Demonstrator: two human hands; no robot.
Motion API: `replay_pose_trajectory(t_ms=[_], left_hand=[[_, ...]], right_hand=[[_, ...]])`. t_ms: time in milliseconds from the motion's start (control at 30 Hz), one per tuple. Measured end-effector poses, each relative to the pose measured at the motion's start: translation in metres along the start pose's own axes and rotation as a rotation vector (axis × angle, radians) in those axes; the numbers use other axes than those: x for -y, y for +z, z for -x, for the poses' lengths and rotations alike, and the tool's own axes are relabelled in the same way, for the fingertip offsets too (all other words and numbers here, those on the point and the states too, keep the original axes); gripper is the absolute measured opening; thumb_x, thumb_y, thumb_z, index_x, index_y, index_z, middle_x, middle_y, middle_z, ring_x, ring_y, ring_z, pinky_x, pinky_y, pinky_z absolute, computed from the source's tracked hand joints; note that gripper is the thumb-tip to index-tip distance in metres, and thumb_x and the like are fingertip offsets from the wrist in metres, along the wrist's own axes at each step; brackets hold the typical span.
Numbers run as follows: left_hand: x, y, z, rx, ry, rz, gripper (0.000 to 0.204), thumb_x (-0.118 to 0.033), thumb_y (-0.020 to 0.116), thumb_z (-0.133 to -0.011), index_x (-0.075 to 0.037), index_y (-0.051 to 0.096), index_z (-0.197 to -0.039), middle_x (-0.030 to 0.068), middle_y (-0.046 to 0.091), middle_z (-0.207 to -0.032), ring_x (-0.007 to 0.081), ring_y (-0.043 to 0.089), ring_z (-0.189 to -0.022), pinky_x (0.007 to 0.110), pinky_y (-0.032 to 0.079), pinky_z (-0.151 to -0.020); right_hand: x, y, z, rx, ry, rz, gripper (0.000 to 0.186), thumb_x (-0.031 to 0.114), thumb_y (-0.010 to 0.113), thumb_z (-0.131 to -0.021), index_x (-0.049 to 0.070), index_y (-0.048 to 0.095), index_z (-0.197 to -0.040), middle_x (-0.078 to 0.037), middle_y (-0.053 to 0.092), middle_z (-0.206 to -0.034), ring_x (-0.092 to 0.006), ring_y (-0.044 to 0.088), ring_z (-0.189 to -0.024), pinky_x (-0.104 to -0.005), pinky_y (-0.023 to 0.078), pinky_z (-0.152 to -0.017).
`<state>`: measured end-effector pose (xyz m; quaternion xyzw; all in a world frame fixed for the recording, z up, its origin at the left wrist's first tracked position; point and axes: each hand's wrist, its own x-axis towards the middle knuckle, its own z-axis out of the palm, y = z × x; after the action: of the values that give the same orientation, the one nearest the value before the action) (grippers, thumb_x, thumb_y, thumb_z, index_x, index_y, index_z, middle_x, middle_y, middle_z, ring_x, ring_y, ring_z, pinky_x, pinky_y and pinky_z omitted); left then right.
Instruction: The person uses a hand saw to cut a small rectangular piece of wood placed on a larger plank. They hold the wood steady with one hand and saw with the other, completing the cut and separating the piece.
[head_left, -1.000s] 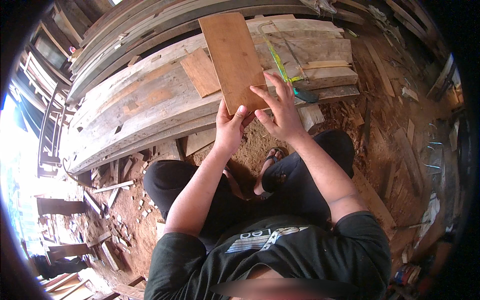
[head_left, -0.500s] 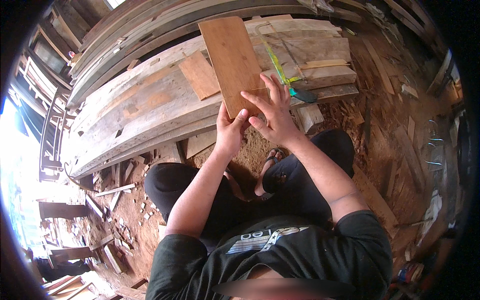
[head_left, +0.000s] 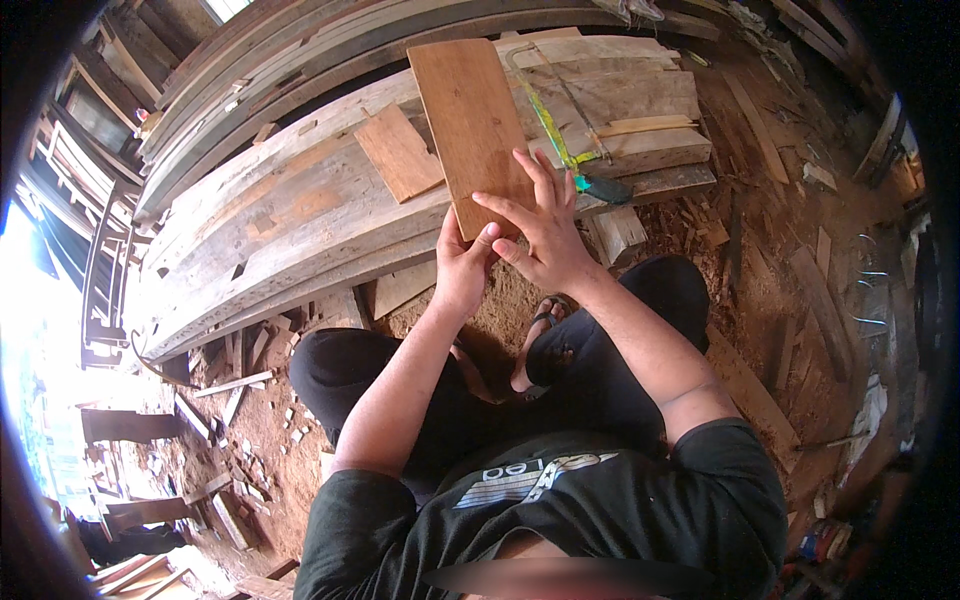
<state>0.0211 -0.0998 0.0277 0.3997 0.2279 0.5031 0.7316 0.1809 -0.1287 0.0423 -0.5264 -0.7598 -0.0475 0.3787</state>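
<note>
A flat, reddish-brown wooden board [head_left: 468, 110], longer than wide, is held up in front of me over the stacked planks. My left hand [head_left: 464, 262] grips its near lower end, thumb on the face and fingers behind. Spread out over the lower right part of the board is my right hand [head_left: 540, 222]; its fingertips lie on or just above the face, which I cannot tell exactly. To the right of the board a coping saw or small hacksaw with a yellow-green frame [head_left: 548, 122] and dark teal handle [head_left: 604, 189] rests on the planks.
Thick, weathered planks [head_left: 290, 215] form a low work surface across the front. A smaller thin wooden piece [head_left: 398, 152] lies on them, left of the board. Long timbers [head_left: 330, 60] are stacked behind. Offcuts [head_left: 230, 505] and sawdust litter the ground at left; a wood block [head_left: 620, 236] sits near my right knee.
The board has shifted slightly to the right and downward. My right hand has slid a little left across its face, while the left hand keeps its hold.
</note>
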Motion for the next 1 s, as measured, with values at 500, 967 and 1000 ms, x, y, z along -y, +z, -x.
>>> replay_pose_trajectory(t_ms=[500, 967, 1000], left_hand=[[-0.004, -0.009, -0.011, -0.107, 0.079, -0.213, 0.041, -0.002, 0.060, -0.100, -0.005, 0.049, -0.139, 0.0077, 0.064, -0.121, 0.0144, 0.066, -0.105, 0.030, 0.058, -0.088], [-0.031, -0.067, -0.040, -0.180, 0.161, -1.411, 0.038, -0.012, 0.068, -0.090, -0.004, 0.062, -0.127, 0.0268, 0.068, -0.111, 0.0450, 0.063, -0.110, 0.048, 0.051, -0.091], [-0.032, -0.067, -0.041, -0.155, 0.133, -1.394, 0.038, -0.012, 0.068, -0.090, -0.004, 0.062, -0.127, 0.0266, 0.068, -0.112, 0.0446, 0.063, -0.110, 0.047, 0.051, -0.092]], right_hand=[[-0.024, -0.009, -0.004, -0.188, 0.021, 0.028, 0.055, 0.062, 0.045, -0.099, 0.023, 0.061, -0.135, -0.018, 0.031, -0.156, -0.0390, 0.025, -0.148, -0.0685, 0.008, -0.115], [-0.117, -0.016, 0.010, 0.384, 0.672, 0.424, 0.071, 0.050, 0.084, -0.075, 0.015, 0.056, -0.130, -0.016, 0.048, -0.137, -0.0389, 0.044, -0.134, -0.0673, 0.041, -0.103], [-0.121, -0.013, 0.011, 0.380, 0.687, 0.424, 0.069, 0.048, 0.084, -0.076, 0.015, 0.056, -0.130, -0.016, 0.048, -0.138, -0.0386, 0.044, -0.134, -0.0676, 0.040, -0.103]])
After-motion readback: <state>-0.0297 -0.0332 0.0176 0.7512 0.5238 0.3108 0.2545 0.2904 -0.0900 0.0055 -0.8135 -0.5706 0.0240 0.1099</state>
